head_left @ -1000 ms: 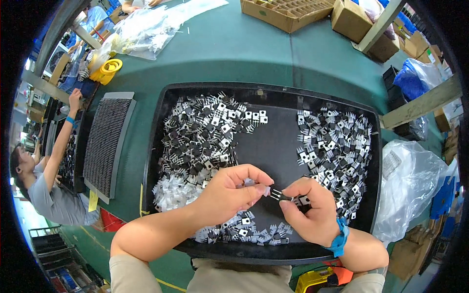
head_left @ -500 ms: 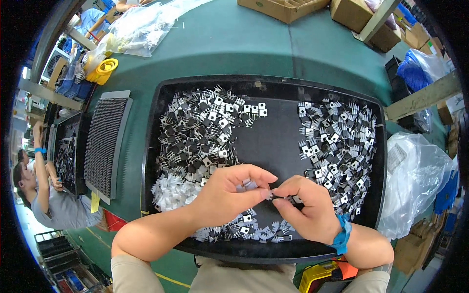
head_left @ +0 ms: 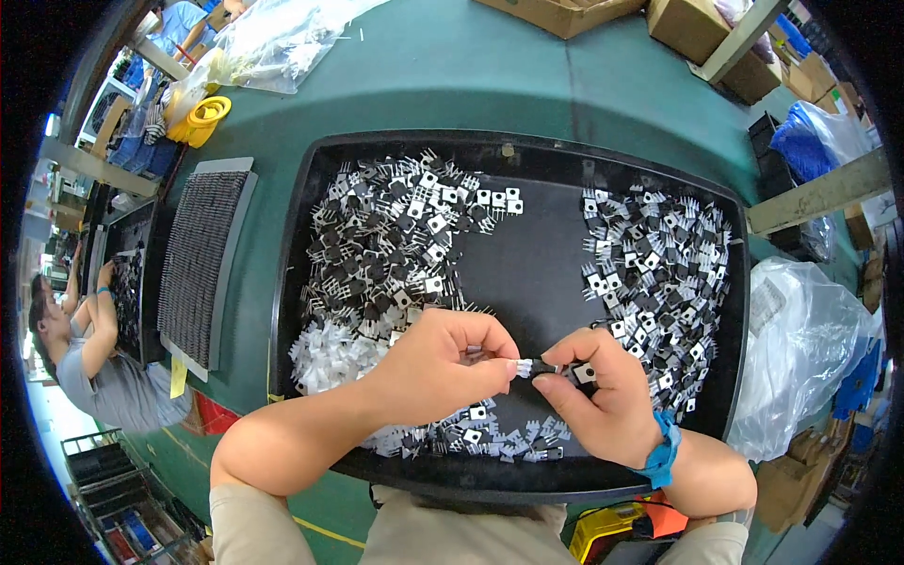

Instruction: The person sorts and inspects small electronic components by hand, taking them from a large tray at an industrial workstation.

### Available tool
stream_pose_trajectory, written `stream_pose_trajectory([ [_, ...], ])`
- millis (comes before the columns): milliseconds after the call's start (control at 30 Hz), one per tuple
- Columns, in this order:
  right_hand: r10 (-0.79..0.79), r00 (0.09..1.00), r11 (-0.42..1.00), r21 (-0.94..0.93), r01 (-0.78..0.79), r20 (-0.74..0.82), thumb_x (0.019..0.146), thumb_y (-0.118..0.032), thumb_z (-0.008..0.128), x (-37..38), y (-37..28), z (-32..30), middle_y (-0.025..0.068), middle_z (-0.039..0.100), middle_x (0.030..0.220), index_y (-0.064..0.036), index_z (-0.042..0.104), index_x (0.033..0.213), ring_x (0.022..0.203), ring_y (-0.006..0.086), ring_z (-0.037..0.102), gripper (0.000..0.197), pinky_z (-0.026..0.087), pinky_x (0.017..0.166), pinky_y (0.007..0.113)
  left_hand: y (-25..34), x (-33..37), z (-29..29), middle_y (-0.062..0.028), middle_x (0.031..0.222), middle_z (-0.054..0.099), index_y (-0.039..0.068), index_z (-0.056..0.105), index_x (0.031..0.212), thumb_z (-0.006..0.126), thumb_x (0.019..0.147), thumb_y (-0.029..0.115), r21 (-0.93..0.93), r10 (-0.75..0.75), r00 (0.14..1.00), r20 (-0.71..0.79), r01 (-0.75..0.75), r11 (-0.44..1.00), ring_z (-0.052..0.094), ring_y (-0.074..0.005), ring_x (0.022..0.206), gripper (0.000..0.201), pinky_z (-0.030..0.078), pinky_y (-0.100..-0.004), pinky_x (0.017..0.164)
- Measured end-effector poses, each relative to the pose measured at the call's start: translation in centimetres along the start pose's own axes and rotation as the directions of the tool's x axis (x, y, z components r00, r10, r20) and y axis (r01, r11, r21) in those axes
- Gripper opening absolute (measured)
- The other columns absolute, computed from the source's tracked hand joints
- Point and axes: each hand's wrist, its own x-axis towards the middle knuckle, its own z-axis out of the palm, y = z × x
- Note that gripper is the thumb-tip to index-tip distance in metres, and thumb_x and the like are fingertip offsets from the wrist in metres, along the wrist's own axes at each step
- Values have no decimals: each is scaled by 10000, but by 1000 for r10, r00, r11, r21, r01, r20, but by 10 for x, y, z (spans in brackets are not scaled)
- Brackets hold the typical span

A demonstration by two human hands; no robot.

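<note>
Above the middle of a black tray (head_left: 508, 149) my two hands meet, both closed in a pinch. My left hand (head_left: 450, 363) grips a small white plastic sleeve piece (head_left: 524, 368). Between the thumb and forefinger of my right hand (head_left: 603, 391) is a black transistor (head_left: 542, 368), its leg end against the white piece. Another transistor (head_left: 585, 374) shows inside the curl of my right fingers. Loose transistors (head_left: 377, 235) pile at the tray's left, with white plastic pieces (head_left: 330, 358) below them. Transistors with pale pieces on their legs (head_left: 659, 282) heap along the right side.
Left of the tray lies a grey rack (head_left: 202, 268) packed with dark parts. A clear plastic bag (head_left: 796, 348) rests at right, near a metal post (head_left: 819, 193). Cardboard boxes (head_left: 565, 14) stand at the back. At far left another person (head_left: 99, 353) works over a tray.
My hands have turned slightly, so the white piece and the black transistor between them now show plainly. The view has shifted a little. The person at left has lowered an arm.
</note>
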Motion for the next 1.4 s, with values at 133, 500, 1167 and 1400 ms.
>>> stream_pose_trajectory([
  [133, 27, 999, 1000, -9, -27, 31, 782, -14, 715, 0, -2, 1, 100, 631, 844, -29, 581, 951, 740, 194, 639, 216, 494, 642, 288, 1, -2, 3, 1, 703, 615, -8, 644, 815, 634, 823, 80, 95, 1, 1000, -8, 0, 995, 523, -30, 652, 89, 419, -210, 569],
  [500, 500, 770, 413, 672, -614, 396, 894, -92, 619, 3, 14, -6, 45, 602, 709, -55, 555, 889, 557, 78, 558, 74, 401, 442, 179, 8, 4, -13, -57, 799, 637, 31, 624, 984, 551, 884, 89, -231, -70, 997, 28, 75, 970, 496, -60, 622, 137, 365, -181, 508],
  [1167, 18, 773, 971, -196, 139, 634, 810, -193, 668, -8, 19, 31, 104, 556, 757, -51, 541, 844, 702, 319, 590, 193, 476, 609, 415, 3, 11, -16, -103, 797, 640, -3, 606, 1033, 527, 953, 149, -442, -10, 999, 44, 28, 897, 497, -84, 567, 189, 374, -200, 486],
  [1400, 93, 966, 988, 99, -120, 241, 777, -23, 695, 5, -1, -7, 86, 616, 758, -37, 581, 849, 650, 165, 605, 135, 463, 577, 286, 5, 10, -15, -164, 837, 648, -42, 593, 1067, 526, 878, 30, -458, -70, 994, 81, 100, 883, 523, -122, 575, 213, 405, -220, 513],
])
